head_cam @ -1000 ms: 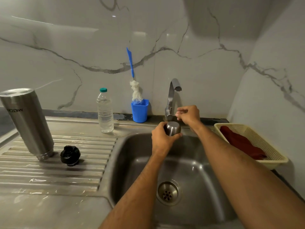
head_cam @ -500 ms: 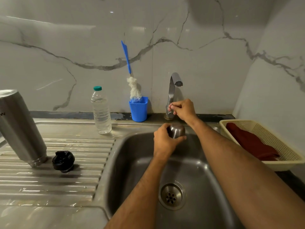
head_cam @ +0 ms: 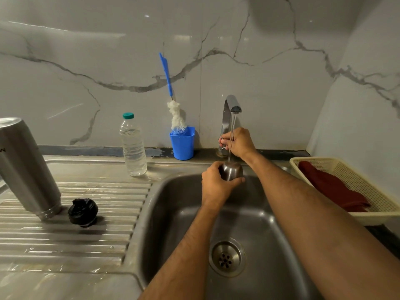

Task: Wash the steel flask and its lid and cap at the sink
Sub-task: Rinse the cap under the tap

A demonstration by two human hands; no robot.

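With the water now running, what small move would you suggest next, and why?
Probably turn the cap in the left hand under the stream: water already falls on it, while the right hand grips the tap handle.

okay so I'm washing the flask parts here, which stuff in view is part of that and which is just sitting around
Part of the job:
small steel cap in the left hand
tall steel flask
black plastic lid
chrome tap, running, right hand on its handle
steel sink

Just sitting around:
clear plastic water bottle
blue cup holding a bottle brush
cream basket with red cloth
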